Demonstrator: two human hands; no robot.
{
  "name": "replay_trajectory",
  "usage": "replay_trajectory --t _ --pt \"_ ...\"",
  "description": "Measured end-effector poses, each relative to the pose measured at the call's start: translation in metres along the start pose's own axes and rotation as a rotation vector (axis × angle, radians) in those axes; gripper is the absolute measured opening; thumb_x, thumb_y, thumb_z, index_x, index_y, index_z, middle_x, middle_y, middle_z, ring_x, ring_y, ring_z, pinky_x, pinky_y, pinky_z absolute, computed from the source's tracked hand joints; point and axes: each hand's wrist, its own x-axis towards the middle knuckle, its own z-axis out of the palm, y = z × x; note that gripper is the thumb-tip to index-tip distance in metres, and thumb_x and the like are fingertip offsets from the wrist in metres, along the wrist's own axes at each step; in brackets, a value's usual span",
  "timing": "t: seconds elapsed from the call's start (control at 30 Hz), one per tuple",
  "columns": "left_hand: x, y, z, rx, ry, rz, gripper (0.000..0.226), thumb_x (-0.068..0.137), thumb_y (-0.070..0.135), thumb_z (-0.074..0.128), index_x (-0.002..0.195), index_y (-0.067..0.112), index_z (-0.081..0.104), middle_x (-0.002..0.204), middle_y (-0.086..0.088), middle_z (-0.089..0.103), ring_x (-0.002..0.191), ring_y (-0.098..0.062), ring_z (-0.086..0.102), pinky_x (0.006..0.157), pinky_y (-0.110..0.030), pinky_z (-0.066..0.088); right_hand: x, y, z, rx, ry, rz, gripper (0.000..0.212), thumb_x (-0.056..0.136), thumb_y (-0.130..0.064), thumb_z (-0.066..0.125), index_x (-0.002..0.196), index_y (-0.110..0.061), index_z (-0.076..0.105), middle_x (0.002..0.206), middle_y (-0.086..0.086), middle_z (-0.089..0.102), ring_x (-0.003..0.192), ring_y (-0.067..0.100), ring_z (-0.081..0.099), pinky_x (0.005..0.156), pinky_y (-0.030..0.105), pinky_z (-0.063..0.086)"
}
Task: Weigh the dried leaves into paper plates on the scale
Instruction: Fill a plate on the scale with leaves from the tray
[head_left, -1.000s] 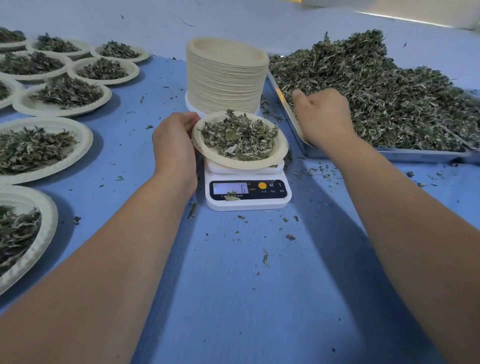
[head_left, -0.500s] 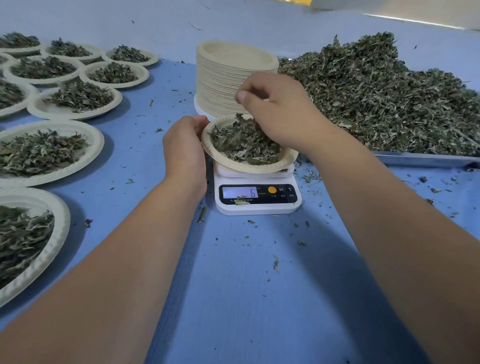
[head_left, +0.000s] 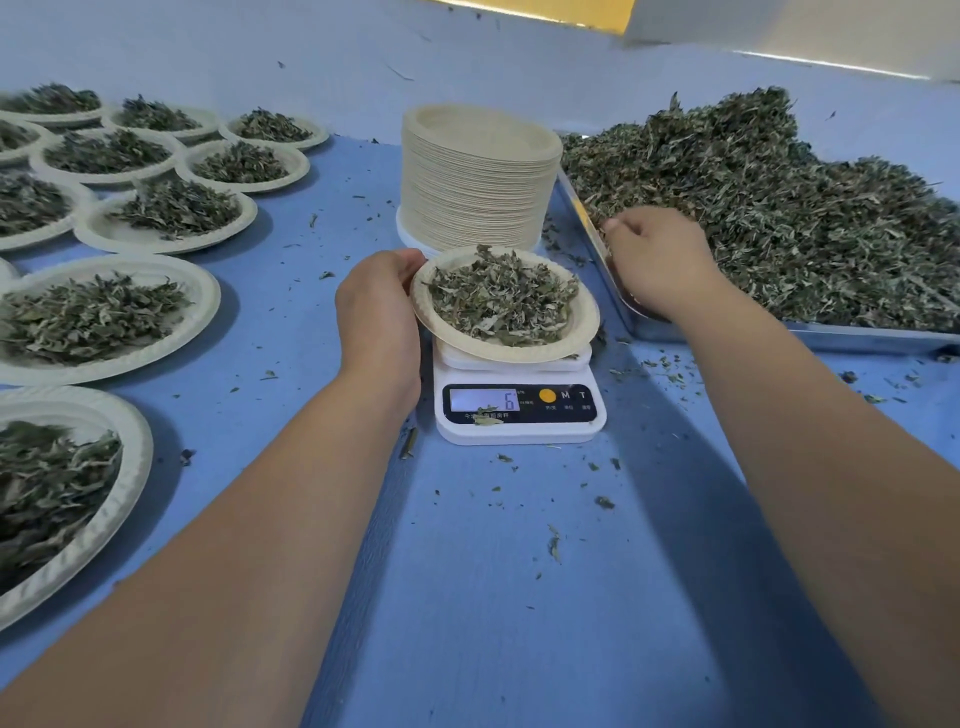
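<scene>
One leaf-strewn blue tabletop (head_left: 519, 597); left hand (head_left: 379, 317) grips plate (head_left: 586, 335); right hand (head_left: 660, 260) among leaves (head_left: 779, 218), hold unclear

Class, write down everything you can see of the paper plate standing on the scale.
The paper plate is round, shallow and off-white, of pressed pulp by its look, with a broad raised rim. It rests on the platform of the white scale, slightly tilted, its left edge higher. A loose heap of dried leaves fills its well. The left hand grips its left rim. The stack of empty plates stands just behind it.
</scene>
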Motion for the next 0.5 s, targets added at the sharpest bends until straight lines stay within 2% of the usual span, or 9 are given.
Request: replay_trajectory --t 0.07,0.1,0.13,0.23,0.3,0.37,0.43,0.5 --pt "0.000 0.000 0.000 0.006 -0.003 0.005 0.034 0.062 0.031 0.056 0.094 0.021 0.055 0.095 -0.001 0.054 0.081 -0.022 0.043 0.072 -0.045 0.034 0.005 0.006 0.003 -0.150 -0.193 0.062 0.058 0.108 -0.047 0.030 0.125 -0.002 0.062 0.122 0.022 0.064 0.110 0.040 0.059 0.091 0.042 0.046" --pt "0.000 -0.001 0.000 0.010 -0.004 0.004 0.033 0.063 0.032 0.056 0.093 0.020 0.057 0.093 -0.002 0.055 0.081 -0.022 0.043 0.072 -0.044 0.035 0.007 0.007 0.003 -0.209 -0.287 0.095 0.066 0.107 -0.054 0.024 0.130 -0.003 0.060 0.127 0.023 0.062 0.112 0.038 0.058 0.091 0.042 0.043" --pt "0.000 -0.001 0.000 0.010 -0.004 0.002 0.032 0.063 0.032 0.056 0.092 0.019 0.059 0.092 -0.003 0.057 0.080 -0.022 0.045 0.071 -0.044 0.037 0.009 0.008 0.004 -0.243 -0.363 0.130 0.074 0.105 -0.060 0.020 0.129 -0.002 0.059 0.124 0.023 0.061 0.106 0.036 0.059 0.088 0.041 0.042" --pt "0.001 -0.001 0.000 0.010 -0.004 -0.001 0.031 0.063 0.032 0.056 0.091 0.018 0.060 0.090 -0.005 0.057 0.078 -0.022 0.046 0.071 -0.044 0.037 0.018 0.012 0.004 -0.298 -0.466 0.166 0.086 0.098 -0.073 0.015 0.103 0.000 0.061 0.102 0.020 0.063 0.083 0.028 0.058 0.079 0.039 0.039" --pt "0.001 -0.001 0.000 0.008 -0.004 0.002 0.031 0.063 0.031 0.055 0.092 0.018 0.058 0.090 -0.004 0.056 0.078 -0.022 0.044 0.071 -0.044 0.037 0.023 0.016 0.005 -0.326 -0.444 0.131 0.083 0.098 -0.074 0.017 0.089 -0.002 0.059 0.090 0.017 0.061 0.077 0.026 0.056 0.077 0.038 0.038" --pt "0.001 -0.001 0.001 0.006 -0.004 0.005 0.032 0.063 0.031 0.055 0.093 0.019 0.057 0.092 -0.003 0.055 0.079 -0.022 0.044 0.071 -0.043 0.037 0.024 0.019 0.006 -0.341 -0.362 0.081 0.075 0.101 -0.069 0.021 0.072 -0.007 0.052 0.074 0.014 0.054 0.065 0.024 0.050 0.067 0.036 0.037" --pt "0.002 -0.002 0.000 0.007 -0.008 0.010 0.032 0.064 0.031 0.055 0.093 0.018 0.059 0.093 -0.004 0.057 0.079 -0.022 0.047 0.072 -0.043 0.040 0.022 0.022 0.006 -0.289 -0.218 0.027 0.067 0.104 -0.060 0.029 0.060 -0.010 0.042 0.058 0.009 0.043 0.052 0.024 0.040 0.055 0.033 0.032" --pt "0.002 -0.002 0.000 0.007 -0.006 0.009 0.032 0.065 0.031 0.055 0.093 0.017 0.061 0.092 -0.005 0.059 0.079 -0.022 0.049 0.071 -0.043 0.041 0.020 0.026 0.002 -0.186 -0.045 0.000 0.065 0.104 -0.052 0.035 0.059 -0.008 0.045 0.054 0.011 0.045 0.049 0.028 0.041 0.054 0.033 0.036"
